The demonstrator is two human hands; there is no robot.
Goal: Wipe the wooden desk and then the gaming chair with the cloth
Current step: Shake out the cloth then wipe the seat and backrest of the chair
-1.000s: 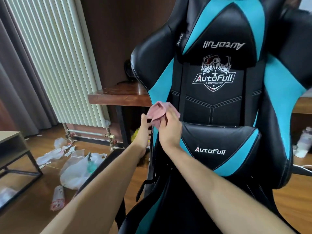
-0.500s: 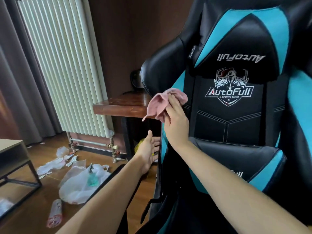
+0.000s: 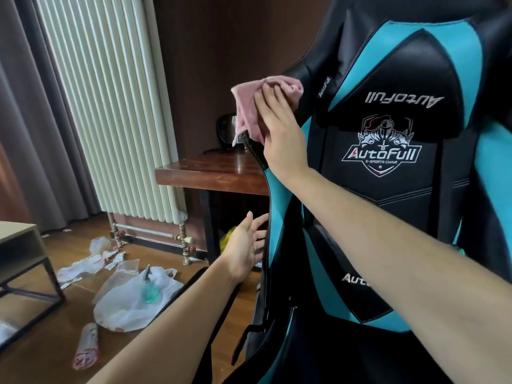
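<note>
Cloth (image 3: pixel 249 106): pink, soft, crumpled, bunched over outer edge of gaming chair (image 3: pixel 388 195) side wing, above wooden desk (image 3: pixel 213 173). Right hand (image 3: pixel 282 134) covers its right part, fingers flat and together, pressing it on black leather; thumb hidden. Chair top cut off by frame. Cloth's long axis near vertical, loose corner hanging down. Left hand (image 3: pixel 246 250) spread, empty, beside lower backrest edge; contact unclear.

The chair (image 3: pixel 388 195) is black with teal panels and a white crest (image 3: pixel 382 153) touched with red. The cloth (image 3: pixel 246 112) is dusty pink, the desk (image 3: pixel 210 173) reddish-brown wood, the radiator (image 3: pixel 110 120) cream with vertical ribs. The bottle (image 3: pixel 149 289) seems pale green.
</note>
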